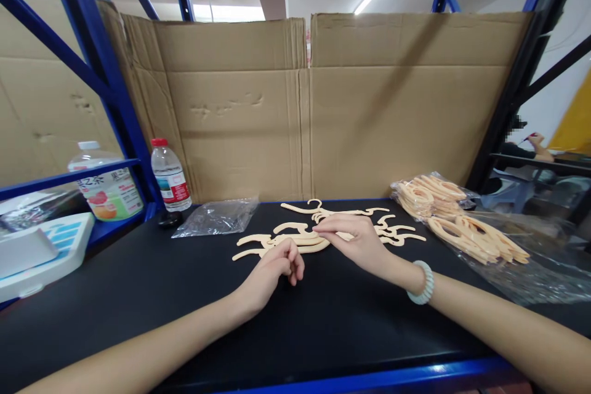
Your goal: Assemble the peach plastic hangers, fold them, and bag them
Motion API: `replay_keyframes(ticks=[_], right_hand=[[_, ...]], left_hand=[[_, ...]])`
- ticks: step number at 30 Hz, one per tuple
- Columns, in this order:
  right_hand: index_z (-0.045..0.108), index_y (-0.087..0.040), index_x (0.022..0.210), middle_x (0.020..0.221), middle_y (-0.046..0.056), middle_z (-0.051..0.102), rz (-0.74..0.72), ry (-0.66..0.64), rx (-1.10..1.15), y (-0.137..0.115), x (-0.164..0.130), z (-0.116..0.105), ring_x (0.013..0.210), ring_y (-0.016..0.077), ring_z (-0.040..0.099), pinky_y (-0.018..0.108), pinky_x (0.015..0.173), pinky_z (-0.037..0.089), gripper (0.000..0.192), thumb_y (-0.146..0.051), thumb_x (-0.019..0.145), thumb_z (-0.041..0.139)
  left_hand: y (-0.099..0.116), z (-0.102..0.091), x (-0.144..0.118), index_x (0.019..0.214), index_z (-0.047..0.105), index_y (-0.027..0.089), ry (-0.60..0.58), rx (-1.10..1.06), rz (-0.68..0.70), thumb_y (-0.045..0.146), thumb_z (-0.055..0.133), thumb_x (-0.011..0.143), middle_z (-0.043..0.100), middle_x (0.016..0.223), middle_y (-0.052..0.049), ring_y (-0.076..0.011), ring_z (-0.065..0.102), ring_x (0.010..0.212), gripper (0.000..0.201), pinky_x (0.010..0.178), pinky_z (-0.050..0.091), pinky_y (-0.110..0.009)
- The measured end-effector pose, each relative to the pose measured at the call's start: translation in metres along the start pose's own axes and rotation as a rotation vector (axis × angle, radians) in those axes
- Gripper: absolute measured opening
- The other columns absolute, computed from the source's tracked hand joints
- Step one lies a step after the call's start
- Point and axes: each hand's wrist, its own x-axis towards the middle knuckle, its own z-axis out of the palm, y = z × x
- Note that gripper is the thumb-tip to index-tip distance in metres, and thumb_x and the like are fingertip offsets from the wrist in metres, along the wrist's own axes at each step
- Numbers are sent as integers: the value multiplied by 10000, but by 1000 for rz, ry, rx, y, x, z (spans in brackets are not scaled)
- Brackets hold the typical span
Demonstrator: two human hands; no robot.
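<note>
Brown cardboard sheets (pixel 305 104) back the black worktop (pixel 138 295) between blue rack posts; the left hand (pixel 272 271) rests curled into a loose fist, holding nothing, its knuckles just short of the pale beige plastic hangers (pixel 286 243) stacked flat; the right hand (pixel 357 240) lies on that stack, fingertips pressing the top hanger; the stack's long axis runs left to right, just beyond both hands, the right one nearer; bagged hangers (pixel 462 228) lie further right.

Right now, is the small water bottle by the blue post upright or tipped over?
Upright. The water bottle stands on its base on the black table, red cap on top, beside the blue post.
</note>
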Motion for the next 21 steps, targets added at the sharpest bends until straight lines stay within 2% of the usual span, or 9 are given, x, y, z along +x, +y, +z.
replay_keyframes(ticks=[2,5,9,12,14,16,18,20,21], right_hand=[[725,-196,916,872,49,733,-5,-25,20,1,-2,2,825,163,676,312,775,542,158,-208,881,571],[716,-206,963,886,44,738,-38,-81,39,0,-4,5,823,158,676,309,762,543,186,-170,888,550],[718,-211,931,869,36,742,-20,-178,77,-10,-5,8,810,147,679,289,757,535,187,-166,891,541],[703,-192,925,879,38,735,82,-247,141,-9,0,5,808,140,675,272,756,530,146,-207,878,566],[680,-174,942,911,51,724,200,-188,122,7,5,-3,828,148,670,275,741,531,158,-249,880,556],[667,-162,944,919,62,719,304,-114,37,35,10,-15,841,162,673,297,752,535,188,-269,891,521],[682,-162,938,949,72,722,367,-223,-163,70,12,-31,875,183,674,326,798,529,182,-231,876,525],[663,-172,1073,1110,93,688,390,-340,-438,102,10,-46,1031,216,637,365,915,487,248,-204,857,547],[660,-148,1098,1145,123,670,403,-359,-475,114,7,-51,1079,242,614,390,958,457,275,-182,845,557]], left_hand=[[1,2,0,791,431,192,40,-56,-35,202,505,710,591,737,3,-130,508,586,110,611,389,-296],[5,5,-1,887,458,184,117,-93,-47,362,577,821,594,841,-7,-109,534,619,223,637,407,-282],[5,5,-3,859,488,174,184,-103,-53,429,661,786,585,807,-2,-109,538,642,316,648,429,-277],[3,5,-2,791,504,160,188,-90,-43,425,674,776,580,752,1,-107,533,618,315,631,426,-270],[1,5,-2,785,496,161,188,-116,-46,421,672,778,593,740,-1,-109,541,613,314,623,427,-266],[-2,4,-1,818,486,167,184,-153,-61,418,669,784,619,751,-11,-120,565,635,313,635,438,-270],[-3,3,-1,842,478,169,169,-170,-73,421,660,793,640,770,-24,-130,581,657,315,652,449,-279],[-4,3,-1,845,477,169,168,-163,-75,425,654,799,642,771,-26,-130,580,659,315,657,449,-282],[-4,3,-1,839,481,166,173,-155,-75,424,654,800,636,762,-22,-126,573,654,313,655,445,-279]])
